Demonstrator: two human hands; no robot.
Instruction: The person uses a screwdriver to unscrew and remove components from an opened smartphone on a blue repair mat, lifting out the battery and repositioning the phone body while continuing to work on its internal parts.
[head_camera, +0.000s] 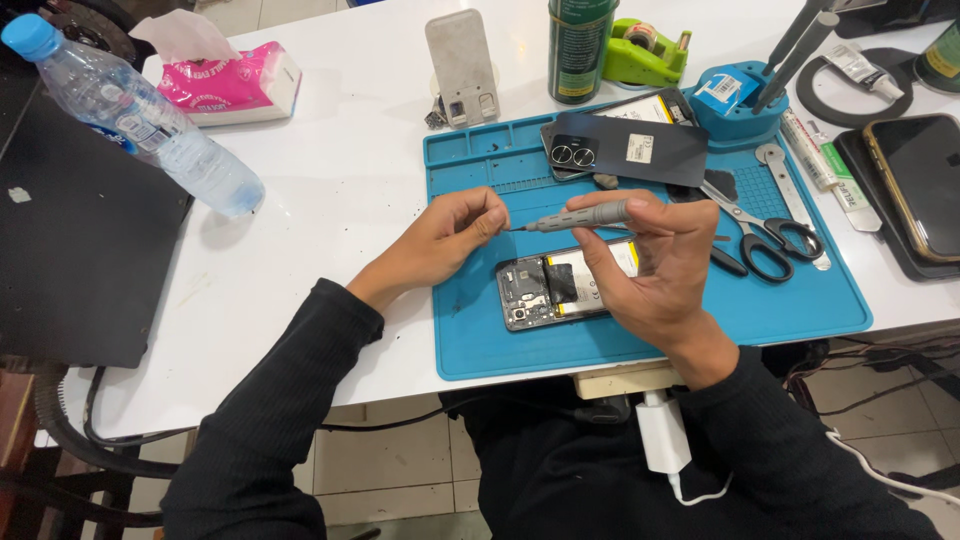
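Blue mat (800, 310) under opened phone (560, 285); hands: right (660, 265) gripping screwdriver (585, 216), left (450, 235) pinching its tip.

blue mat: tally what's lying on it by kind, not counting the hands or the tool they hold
On the blue mat:
opened phone: 1
dark back cover: 1
scissors: 1
metal pry tool: 1
blue tool holder: 1
Total: 5
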